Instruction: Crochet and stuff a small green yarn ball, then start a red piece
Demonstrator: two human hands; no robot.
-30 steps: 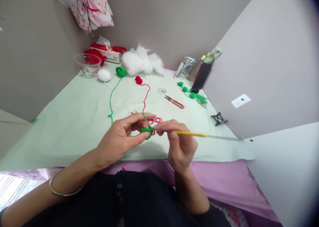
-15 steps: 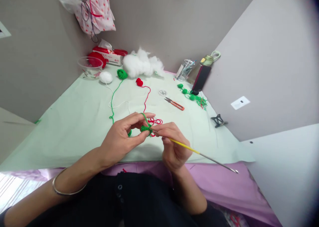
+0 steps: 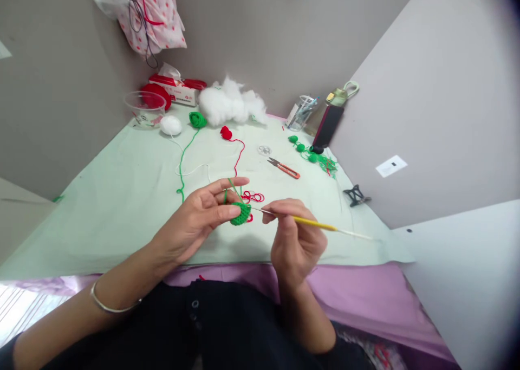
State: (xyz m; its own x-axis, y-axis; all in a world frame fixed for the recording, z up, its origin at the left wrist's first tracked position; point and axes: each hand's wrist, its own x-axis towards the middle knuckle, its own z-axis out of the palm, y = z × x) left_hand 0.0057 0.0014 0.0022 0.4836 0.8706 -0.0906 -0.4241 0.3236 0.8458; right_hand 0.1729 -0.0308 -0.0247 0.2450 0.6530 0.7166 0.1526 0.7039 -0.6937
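Observation:
My left hand pinches a small green crocheted piece between thumb and fingers, with green yarn looped over its raised index finger. The yellow handle of a crochet hook lies in the closed fingers of my right hand. Its thin metal tip points left and reaches the top edge of the green piece. From the left hand a green strand runs back to a green yarn ball. Loose red yarn lies on the table just behind the piece.
Orange snips and a small clear dish lie mid-table. White stuffing, a tissue box and a clear tub stand at the back. Green crocheted pieces, a bottle and a black stand are on the right.
My right hand has moved right, away from my left hand, and the hook lies flatter. My left hand has turned, so more of the green piece shows.

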